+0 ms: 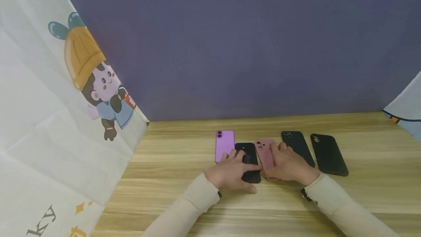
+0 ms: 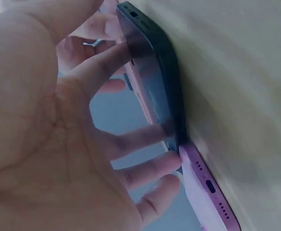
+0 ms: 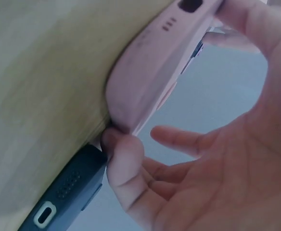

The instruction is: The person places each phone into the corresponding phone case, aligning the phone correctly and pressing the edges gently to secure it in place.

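My left hand point(image 1: 230, 171) lies spread over a black phone point(image 1: 252, 177), which rests glossy face up on the table. In the left wrist view its fairly straight fingers touch the phone's face, and one reaches toward the pink case. To the right, my right hand point(image 1: 291, 164) holds a pink phone case point(image 1: 264, 152) by its sides, with the thumb at the near left edge and fingers along the right. In the right wrist view, a bent finger sits between the pink case point(image 3: 145, 77) and a black case point(image 3: 68, 187). Whether the pink case contains a phone, I cannot tell.
A purple phone point(image 1: 225, 143) lies left of the black one, camera side up. Right of the pink case are a dark-cased phone point(image 1: 298, 147) and a black phone case point(image 1: 329, 154). The wooden table point(image 1: 171, 156) meets a dark blue panel point(image 1: 243, 46) behind.
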Tool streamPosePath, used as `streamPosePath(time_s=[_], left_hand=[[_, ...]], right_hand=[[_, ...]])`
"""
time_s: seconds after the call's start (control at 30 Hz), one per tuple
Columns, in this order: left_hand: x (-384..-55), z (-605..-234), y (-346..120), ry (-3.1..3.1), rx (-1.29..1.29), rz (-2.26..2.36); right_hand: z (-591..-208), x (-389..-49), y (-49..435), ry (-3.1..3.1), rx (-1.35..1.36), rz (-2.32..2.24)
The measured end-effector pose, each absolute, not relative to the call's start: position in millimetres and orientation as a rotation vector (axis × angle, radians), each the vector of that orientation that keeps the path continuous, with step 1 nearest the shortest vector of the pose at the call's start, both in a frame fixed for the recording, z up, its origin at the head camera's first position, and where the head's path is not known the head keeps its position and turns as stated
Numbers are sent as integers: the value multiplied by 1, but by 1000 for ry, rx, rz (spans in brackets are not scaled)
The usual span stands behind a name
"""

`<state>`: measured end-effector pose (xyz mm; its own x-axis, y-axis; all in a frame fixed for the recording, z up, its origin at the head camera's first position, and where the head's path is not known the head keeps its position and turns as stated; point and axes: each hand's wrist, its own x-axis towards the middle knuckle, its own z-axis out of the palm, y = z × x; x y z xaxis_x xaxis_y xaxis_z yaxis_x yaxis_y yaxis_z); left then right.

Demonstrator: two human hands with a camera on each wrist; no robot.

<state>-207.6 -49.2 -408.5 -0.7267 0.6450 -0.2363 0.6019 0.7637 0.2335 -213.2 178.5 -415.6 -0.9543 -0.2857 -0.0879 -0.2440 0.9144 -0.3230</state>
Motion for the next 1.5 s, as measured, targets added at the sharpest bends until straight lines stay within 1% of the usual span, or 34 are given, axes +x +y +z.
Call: streamPosePath(time_s=[0.3,0.4,0.67,0.83,1.17,1.5], left_hand=[[-207,-408,-46,2744,1026,222],[-208,-410,-45,2794,1012,225],[-206,-416,-40,2927,721,331],[-205,-417,-36,2970,608,309],[-203,-417,-34,2974,524,480],[-210,-417,-39,2950,451,578]], right_hand=[[-414,-214,180,2986,-373,-442],[-413,-215,182,2979,-368,-476],[-410,-219,186,2970,-342,-508],[-410,-222,189,2974,-341,-535],[-409,-223,191,2944,-345,-561],[-409,-227,197,2936,-306,-639]])
